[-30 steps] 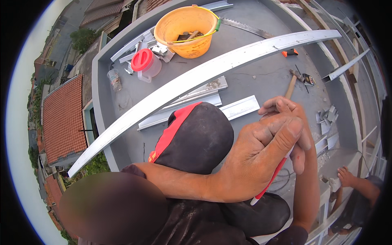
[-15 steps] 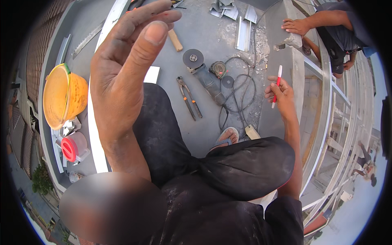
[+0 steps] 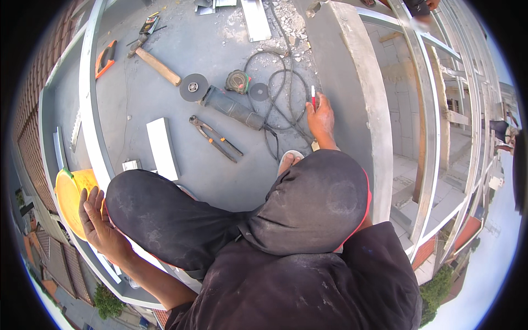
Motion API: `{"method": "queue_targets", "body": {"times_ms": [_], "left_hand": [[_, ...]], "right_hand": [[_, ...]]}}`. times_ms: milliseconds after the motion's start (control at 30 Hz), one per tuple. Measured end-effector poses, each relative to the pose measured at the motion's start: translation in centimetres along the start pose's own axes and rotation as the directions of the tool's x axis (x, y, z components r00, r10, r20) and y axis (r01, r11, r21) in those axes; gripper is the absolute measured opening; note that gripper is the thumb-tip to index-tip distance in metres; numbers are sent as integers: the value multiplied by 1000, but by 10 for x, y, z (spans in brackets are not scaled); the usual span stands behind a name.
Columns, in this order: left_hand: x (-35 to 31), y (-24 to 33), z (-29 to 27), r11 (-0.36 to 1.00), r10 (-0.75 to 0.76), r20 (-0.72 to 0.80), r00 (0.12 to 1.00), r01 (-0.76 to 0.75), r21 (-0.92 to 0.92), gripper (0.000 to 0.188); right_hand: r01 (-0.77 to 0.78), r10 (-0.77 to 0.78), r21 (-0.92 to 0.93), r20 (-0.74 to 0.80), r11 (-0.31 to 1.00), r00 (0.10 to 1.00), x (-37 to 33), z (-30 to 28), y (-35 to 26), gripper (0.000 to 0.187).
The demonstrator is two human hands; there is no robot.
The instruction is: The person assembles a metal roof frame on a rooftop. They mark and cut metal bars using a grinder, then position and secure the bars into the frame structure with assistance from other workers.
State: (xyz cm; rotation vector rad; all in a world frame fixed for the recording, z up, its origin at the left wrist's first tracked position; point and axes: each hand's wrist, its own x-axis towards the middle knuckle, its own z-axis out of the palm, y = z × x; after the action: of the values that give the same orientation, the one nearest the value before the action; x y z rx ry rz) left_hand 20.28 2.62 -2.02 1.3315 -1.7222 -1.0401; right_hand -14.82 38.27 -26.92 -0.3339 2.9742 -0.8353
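Note:
My right hand point(image 3: 322, 122) is closed around a red and white marker point(image 3: 313, 98), held upright beyond my right knee near the concrete ledge. My left hand point(image 3: 103, 226) is held out past my left knee, fingers stretched and holding nothing, in front of a yellow bucket point(image 3: 67, 201). Between the two hands, on the grey floor, lie end-cutting pincers point(image 3: 213, 138) with black and orange handles and an angle grinder point(image 3: 234, 111). A tape measure point(image 3: 237, 81) sits beside the grinder, close to a loose cutting disc point(image 3: 259, 92).
A wooden-handled hammer point(image 3: 158, 65) and an orange-handled saw point(image 3: 105, 59) lie at the far left. One long metal profile point(image 3: 94, 104) runs along the left; a short white piece point(image 3: 163, 149) is nearby. A cord point(image 3: 289, 82) loops beside rubble. The concrete ledge point(image 3: 363, 82) borders metal framing.
My left hand has dropped from high in front of me to beside my left knee. The marker in my right hand is now lower toward the floor. The view has shifted.

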Motion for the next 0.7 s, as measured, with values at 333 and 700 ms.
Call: {"method": "queue_targets", "body": {"times_ms": [333, 700], "left_hand": [[-13, 70, 94, 934, 326, 474, 818, -357, -25, 39], [-28, 96, 130, 830, 248, 765, 595, -537, 149, 39]], "right_hand": [[174, -87, -305, 277, 936, 957, -83, 19, 28, 38], [-214, 122, 287, 306, 934, 944, -88, -80, 41, 31]]}}
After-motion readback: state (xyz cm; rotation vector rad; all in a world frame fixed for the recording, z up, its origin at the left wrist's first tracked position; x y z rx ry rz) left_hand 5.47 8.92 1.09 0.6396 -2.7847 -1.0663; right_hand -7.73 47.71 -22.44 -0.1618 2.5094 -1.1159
